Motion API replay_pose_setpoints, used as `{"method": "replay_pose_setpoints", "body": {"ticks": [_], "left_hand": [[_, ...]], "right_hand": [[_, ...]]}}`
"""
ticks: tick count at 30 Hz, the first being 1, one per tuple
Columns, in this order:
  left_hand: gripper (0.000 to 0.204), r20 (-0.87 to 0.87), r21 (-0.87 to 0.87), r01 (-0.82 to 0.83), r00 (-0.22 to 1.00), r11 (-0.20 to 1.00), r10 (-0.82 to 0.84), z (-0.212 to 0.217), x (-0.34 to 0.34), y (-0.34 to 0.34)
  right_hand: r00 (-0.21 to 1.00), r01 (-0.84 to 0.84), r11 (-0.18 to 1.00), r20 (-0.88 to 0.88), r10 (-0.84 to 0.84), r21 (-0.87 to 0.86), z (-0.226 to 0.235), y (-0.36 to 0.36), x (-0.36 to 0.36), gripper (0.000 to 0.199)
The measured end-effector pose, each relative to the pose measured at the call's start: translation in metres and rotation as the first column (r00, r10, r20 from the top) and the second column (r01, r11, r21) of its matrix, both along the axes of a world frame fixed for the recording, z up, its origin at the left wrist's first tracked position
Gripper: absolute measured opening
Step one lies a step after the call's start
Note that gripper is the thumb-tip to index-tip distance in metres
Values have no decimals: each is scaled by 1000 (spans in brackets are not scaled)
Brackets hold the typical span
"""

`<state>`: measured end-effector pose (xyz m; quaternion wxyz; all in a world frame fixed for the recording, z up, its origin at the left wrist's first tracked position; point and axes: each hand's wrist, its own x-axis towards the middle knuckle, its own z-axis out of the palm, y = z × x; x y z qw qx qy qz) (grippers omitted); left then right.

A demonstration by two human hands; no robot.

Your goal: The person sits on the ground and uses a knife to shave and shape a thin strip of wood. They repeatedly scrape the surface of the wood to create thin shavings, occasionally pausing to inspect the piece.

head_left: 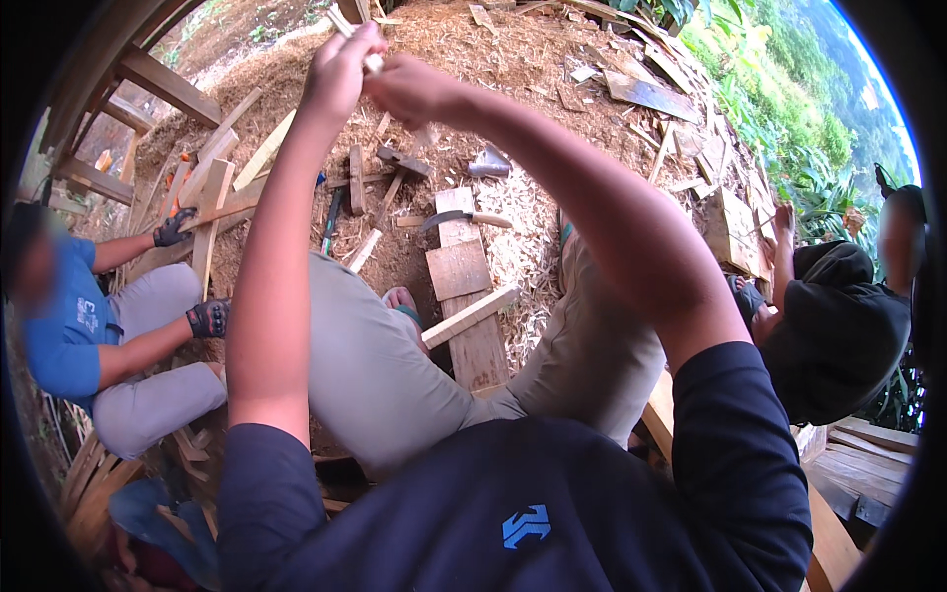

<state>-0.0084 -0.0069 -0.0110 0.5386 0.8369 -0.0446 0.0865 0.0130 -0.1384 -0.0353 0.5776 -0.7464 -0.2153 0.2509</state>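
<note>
Pale wooden stick (345,25) is up at the top edge of the view, held out in front of the wearer above the ground. The left hand (340,61) is clamped around it, fingers wrapped over the wood, with one length jutting past the fist toward the upper left and a short cut end showing on the other side. The right hand (409,91) is curled just beside that end, its wrist bent inward; blur hides its fingertips, so I cannot tell whether it grips the stick or something else. Below the hands, a mallet-like wooden tool (402,163) lies on the sawdust, near a metal cylinder (488,163). A curved knife (449,218) with a wooden handle rests across a board (458,271) between the wearer's knees, and a squared wood strip (472,316) lies slantwise over the planks nearer the body. Pale shavings (533,286) spread to the right of these. At the left, a co-worker in a blue shirt (59,321) sits with dark gloves (209,318) close to several long wood pieces (210,212); at the right, another co-worker in black (838,335) sits near a wooden block (735,232)
</note>
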Motion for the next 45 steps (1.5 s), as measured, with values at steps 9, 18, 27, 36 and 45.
{"method": "replay_pose_setpoints", "body": {"ticks": [9, 18, 27, 36, 45], "left_hand": [[51, -204, 268, 334, 936, 904, -285, -29, 11, 14], [44, -446, 400, 492, 841, 773, -305, -32, 7, 45], [44, -533, 396, 510, 805, 764, -261, -47, 15, 55], [46, -558, 399, 513, 794, 760, -243, -44, 4, 55], [37, -396, 319, 514, 836, 796, -381, -24, -8, 44]], "right_hand": [[695, 709, 675, 368, -618, -206, 38, -225, -127, 42], [42, 904, 231, -464, -885, -360, -136, -321, -437, 29], [390, 745, 430, -190, -901, -510, -205, -351, -516, 39], [127, 890, 360, -605, -786, -281, -178, -353, -554, 22], [366, 928, 371, -238, -900, 22, -56, -310, -362, 33]]}}
